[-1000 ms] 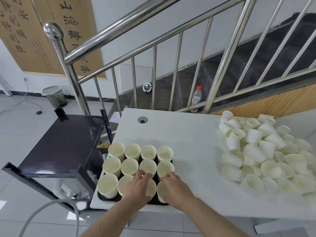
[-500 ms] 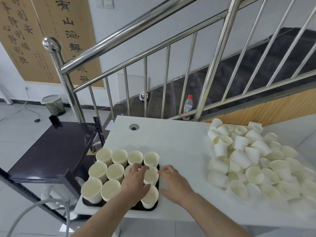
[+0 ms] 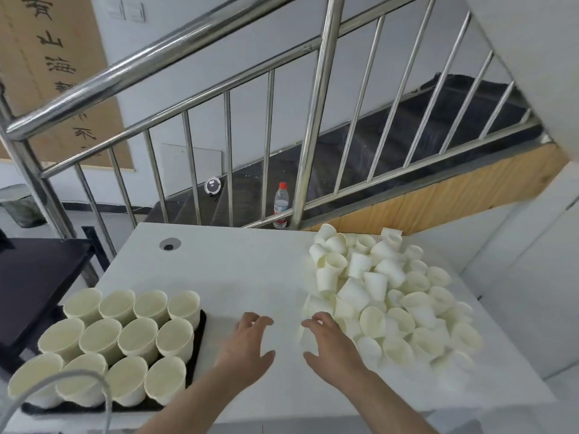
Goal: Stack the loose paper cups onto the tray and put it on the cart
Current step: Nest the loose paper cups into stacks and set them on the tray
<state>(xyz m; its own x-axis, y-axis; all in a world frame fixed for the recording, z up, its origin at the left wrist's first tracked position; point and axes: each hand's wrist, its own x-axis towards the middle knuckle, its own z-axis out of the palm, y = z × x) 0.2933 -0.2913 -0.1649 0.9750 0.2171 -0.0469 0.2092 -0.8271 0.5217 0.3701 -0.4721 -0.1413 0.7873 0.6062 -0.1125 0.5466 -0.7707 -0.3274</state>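
Observation:
A black tray [image 3: 202,327] sits at the white table's left front corner, filled with several upright cream paper cups [image 3: 139,338] in rows. A heap of loose paper cups [image 3: 385,296] lies on the right half of the table. My left hand [image 3: 247,346] hovers over bare table just right of the tray, fingers relaxed, holding nothing. My right hand [image 3: 329,343] reaches toward the heap's left edge, its fingers spread over the nearest cups, and holds nothing. The dark cart [image 3: 34,277] stands left of the table.
A steel stair railing [image 3: 310,120] runs behind the white table [image 3: 238,270]. A plastic water bottle [image 3: 281,205] and a small round device [image 3: 213,186] stand on the stairs beyond. A grey cable [image 3: 78,380] curves across the lower left corner.
Both hands have left the cups on the tray and moved right, the right one reaching the loose heap. The view has swung right with them.

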